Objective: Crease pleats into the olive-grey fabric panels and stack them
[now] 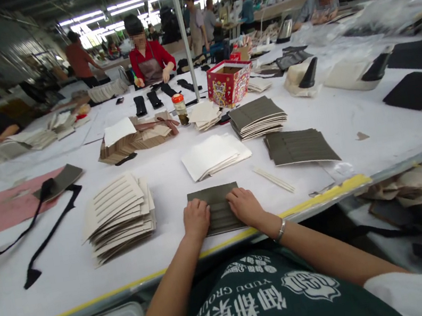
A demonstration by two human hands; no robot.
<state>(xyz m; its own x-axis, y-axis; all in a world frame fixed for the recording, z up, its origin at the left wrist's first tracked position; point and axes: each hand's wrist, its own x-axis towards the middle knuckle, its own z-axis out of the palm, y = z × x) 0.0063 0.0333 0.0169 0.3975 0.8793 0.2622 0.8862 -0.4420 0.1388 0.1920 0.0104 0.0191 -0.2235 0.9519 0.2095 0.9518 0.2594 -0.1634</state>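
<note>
In my head view, the dark grey sheet [220,213] lies flat on the white table [168,181] in front of me. My left hand [197,218] bends its fingers over the sheet's left edge, my right hand [245,205] over its right; I cannot tell whether either pinches it. Nearer me than the sheet, my green apron [252,286] reads "YUDU GROUP" and "御都集团". Well beyond the sheet stands a red box [226,88], its print too small to read. The sheet's near side lies close to the yellow edging [345,188]. White tabletop between the sheet and the pale stack [120,211] on its left leaves my left hand room; thin strips [274,179] lie to its right.
</note>
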